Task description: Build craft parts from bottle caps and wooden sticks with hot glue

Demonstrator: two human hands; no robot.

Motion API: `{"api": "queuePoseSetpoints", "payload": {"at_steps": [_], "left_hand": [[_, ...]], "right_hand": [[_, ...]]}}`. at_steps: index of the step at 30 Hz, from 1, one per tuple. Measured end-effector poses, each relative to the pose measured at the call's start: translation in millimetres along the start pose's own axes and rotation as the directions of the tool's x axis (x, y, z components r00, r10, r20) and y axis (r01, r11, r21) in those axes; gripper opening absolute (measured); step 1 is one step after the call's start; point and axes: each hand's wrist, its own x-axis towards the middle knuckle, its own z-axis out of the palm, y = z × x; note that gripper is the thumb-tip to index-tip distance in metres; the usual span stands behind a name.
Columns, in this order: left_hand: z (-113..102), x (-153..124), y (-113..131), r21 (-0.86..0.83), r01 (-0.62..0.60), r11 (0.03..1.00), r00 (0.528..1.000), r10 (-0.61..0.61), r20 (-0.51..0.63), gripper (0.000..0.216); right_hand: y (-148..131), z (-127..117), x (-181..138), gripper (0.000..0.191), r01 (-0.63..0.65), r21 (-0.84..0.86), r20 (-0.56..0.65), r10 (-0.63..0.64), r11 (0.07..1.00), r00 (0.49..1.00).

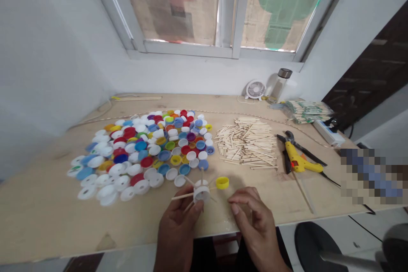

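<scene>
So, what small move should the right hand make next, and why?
Perhaps the right hand should gently test the yellow cap: it sits by the tip of a stick jutting from the white cap in the left hand; whether they join is unclear. The right hand is near and looks empty.

Left grip (178,223) and right grip (258,223) bare, ungloved to wrist; black legwear (204,256), finer detail lost in shadow.

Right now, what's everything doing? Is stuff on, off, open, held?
Left hand: holding white cap.
White cap: held, sticks poking outward.
Right hand: half-curled, nothing visibly held.
Glue gun: lying down, red light glowing.
Bottle: standing, closed.
Fan: standing; spinning unclear.
Power strip: plugs inserted.
</scene>
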Motion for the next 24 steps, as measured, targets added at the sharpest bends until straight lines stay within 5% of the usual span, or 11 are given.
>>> {"api": "queuePoseSetpoints", "payload": {"at_steps": [7, 16, 21, 24], "left_hand": [[9, -10, -3, -0.009, 0.023, 1.0, 1.0, -0.023, -0.014, 0.047], [7, -9, -1, -0.05, 0.032, 0.998, 0.999, -0.032, 0.001, 0.044], [-1, -2, 1, -0.037, 0.012, 0.999, 0.998, -0.014, -0.056, 0.046], [-12, 6, 7, -0.068, -0.009, 0.998, 0.995, 0.002, -0.102, 0.047]], "right_hand": [[19, 25, 8, 0.026, -0.291, 0.29, 0.078, 0.281, 0.912, 0.957], [24, 41, 8, 0.024, -0.458, 0.553, 0.141, 0.464, 0.696, 0.875], [29, 24, 2, 0.024, -0.464, 0.516, 0.107, 0.483, 0.72, 0.869], [32, 1, -1, 0.023, -0.414, 0.446, -0.011, 0.467, 0.794, 0.884]]}}
